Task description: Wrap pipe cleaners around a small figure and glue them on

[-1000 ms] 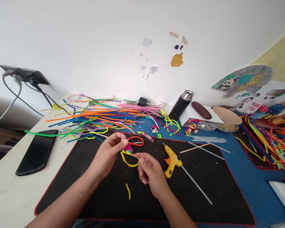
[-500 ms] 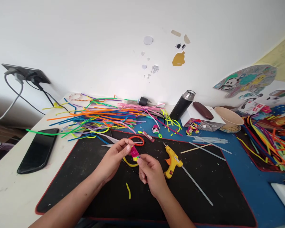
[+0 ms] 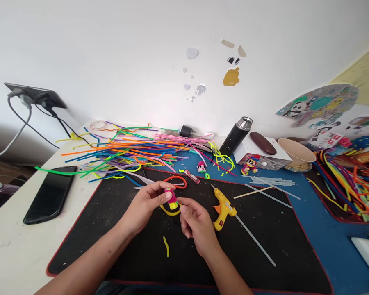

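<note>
Between the thumb and fingers of my left hand [image 3: 149, 205] is a small magenta and yellow pipe-cleaner piece [image 3: 172, 201], held above the black mat. Its yellow end points down, with a bit of green at its right side. My right hand [image 3: 197, 225] is close on the right, index fingertip beside the piece and the thumb curled against the fingers. Whatever is in that pinch, if anything, is too small to make out. Behind the hands lie open scissors [image 3: 180, 178], one handle orange, one yellow. A yellow glue gun [image 3: 224, 209] with a long clear glue stick rests right of my right hand.
A short yellow pipe-cleaner piece [image 3: 166, 246] lies on the mat [image 3: 135, 262]. Colourful pipe cleaners [image 3: 126, 151] are heaped at the back. A thermos [image 3: 236, 135], small finished figure [image 3: 249, 164], pink-capped head [image 3: 201, 166] and loose glue sticks [image 3: 273, 181] stand or lie behind. A phone [image 3: 51, 194] lies left.
My left hand has tipped the magenta piece so more of its yellow end shows. The right fingertips have drawn slightly away from it.
</note>
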Demonstrator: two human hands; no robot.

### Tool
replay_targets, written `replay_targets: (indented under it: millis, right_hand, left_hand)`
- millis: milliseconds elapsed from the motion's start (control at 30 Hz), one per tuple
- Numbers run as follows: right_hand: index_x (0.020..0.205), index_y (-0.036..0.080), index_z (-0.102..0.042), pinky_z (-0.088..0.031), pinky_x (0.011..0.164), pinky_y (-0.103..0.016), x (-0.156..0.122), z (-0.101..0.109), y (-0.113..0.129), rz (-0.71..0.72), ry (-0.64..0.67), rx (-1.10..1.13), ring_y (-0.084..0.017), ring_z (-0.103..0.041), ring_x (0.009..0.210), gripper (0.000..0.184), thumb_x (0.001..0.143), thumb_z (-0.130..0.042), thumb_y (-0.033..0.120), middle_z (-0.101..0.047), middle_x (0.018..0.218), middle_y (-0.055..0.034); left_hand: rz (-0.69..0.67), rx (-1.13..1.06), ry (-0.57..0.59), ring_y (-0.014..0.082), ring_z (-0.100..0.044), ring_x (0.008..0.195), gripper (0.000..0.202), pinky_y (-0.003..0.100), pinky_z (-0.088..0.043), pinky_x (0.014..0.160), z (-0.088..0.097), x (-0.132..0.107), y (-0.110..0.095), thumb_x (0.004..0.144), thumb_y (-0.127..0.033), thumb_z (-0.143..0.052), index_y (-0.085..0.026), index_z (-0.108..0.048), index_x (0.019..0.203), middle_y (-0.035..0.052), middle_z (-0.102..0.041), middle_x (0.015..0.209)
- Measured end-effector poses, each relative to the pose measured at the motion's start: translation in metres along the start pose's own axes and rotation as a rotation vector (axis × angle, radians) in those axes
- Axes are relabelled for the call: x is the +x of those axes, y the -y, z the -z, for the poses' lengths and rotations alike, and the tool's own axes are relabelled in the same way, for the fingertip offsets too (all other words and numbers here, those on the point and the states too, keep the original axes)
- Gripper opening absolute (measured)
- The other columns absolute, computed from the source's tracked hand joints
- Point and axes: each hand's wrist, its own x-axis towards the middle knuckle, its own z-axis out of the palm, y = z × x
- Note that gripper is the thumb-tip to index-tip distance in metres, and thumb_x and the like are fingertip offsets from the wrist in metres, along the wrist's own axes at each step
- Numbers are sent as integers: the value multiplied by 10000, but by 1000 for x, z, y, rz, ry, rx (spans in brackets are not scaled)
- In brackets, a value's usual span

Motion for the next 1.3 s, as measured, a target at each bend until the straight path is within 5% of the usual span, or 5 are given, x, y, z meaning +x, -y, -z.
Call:
replay_targets:
  millis: [500, 733, 1067, 1300]
  right_hand:
    - [1060, 186, -745, -267, 383, -221, 1, -7, 10, 100, -50, -132, -78, -369, 409, 473, 862, -761, 615, -458, 548, 88]
    - [1104, 166, -740, -302, 427, -240, 27, 30, 39, 123, -137, -298, -99, -376, 415, 464, 905, -696, 583, -467, 528, 85]
    - [1174, 181, -765, -383, 630, -310, 115, 99, 86, 351, -382, -1100, -198, -567, 621, 346, 967, -608, 410, -633, 673, 4]
    - [1294, 208, -730, -369, 631, -310, 156, 109, 92, 223, -424, -1589, -244, -686, 761, 348, 987, -627, 338, -762, 800, -47]
  left_hand:
    - [-4, 50, -16, 203, -626, 782, 324, 299, -497, 738, -5, 0, -2, 698, -433, -929, -201, -818, 895, 48, -736, 851]
    - [39, -116, -107, 166, -579, 734, 359, 255, -464, 698, 4, 6, 0, 675, -440, -957, -186, -817, 885, 38, -707, 798]
    - [151, -350, -138, 143, -609, 680, 414, 234, -486, 644, 5, 18, -2, 606, -426, -1001, -170, -801, 863, 17, -668, 749]
    - [188, -460, -149, 107, -554, 618, 386, 210, -441, 572, 9, 26, 3, 658, -393, -982, -147, -784, 881, 8, -639, 717]
